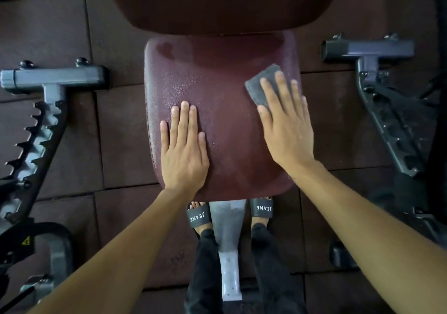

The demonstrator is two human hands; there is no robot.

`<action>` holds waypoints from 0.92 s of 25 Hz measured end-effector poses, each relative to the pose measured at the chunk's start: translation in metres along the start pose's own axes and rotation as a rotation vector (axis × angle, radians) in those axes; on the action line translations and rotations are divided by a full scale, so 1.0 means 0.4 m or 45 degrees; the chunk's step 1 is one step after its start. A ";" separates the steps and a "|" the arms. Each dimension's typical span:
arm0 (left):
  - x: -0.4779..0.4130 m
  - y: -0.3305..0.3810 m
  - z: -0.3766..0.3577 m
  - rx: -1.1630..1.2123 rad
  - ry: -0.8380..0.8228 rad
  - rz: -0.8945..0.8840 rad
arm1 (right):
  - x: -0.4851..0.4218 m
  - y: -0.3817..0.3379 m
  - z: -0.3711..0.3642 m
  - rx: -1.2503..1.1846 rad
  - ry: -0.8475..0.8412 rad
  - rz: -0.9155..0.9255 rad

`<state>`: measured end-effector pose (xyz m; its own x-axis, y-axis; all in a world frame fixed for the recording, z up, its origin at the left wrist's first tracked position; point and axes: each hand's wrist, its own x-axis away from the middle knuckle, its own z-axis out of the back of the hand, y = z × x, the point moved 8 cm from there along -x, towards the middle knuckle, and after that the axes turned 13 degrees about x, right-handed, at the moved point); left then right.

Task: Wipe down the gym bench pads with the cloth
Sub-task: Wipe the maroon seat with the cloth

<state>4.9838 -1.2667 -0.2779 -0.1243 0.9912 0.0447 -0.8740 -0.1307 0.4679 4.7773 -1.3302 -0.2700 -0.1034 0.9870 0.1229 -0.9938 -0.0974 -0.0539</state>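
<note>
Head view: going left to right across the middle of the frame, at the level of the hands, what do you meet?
Notched metal rack → left hand flat on the seat pad → right hand pressing the grey cloth → dark metal frame.

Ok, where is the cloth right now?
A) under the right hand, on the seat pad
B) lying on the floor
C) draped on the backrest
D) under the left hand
A: the right hand presses the grey cloth flat onto the seat pad; the left hand rests bare on it.
</note>
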 end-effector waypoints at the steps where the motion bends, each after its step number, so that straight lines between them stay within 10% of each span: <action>1: 0.000 -0.001 0.000 -0.008 -0.001 0.001 | 0.037 0.027 -0.003 -0.053 -0.004 -0.087; 9: 0.000 -0.001 -0.002 -0.040 0.024 -0.016 | 0.060 -0.213 -0.013 0.045 0.066 0.275; 18: 0.001 0.000 0.000 -0.047 0.015 -0.016 | -0.020 0.018 0.010 -0.043 0.016 -0.301; 23: 0.000 -0.004 -0.001 -0.054 0.008 -0.013 | -0.009 -0.169 -0.005 0.082 0.086 0.169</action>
<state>4.9850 -1.2667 -0.2792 -0.1179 0.9924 0.0347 -0.8944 -0.1213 0.4306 4.8450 -1.3268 -0.2687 -0.2329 0.9711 0.0517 -0.9724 -0.2332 -0.0013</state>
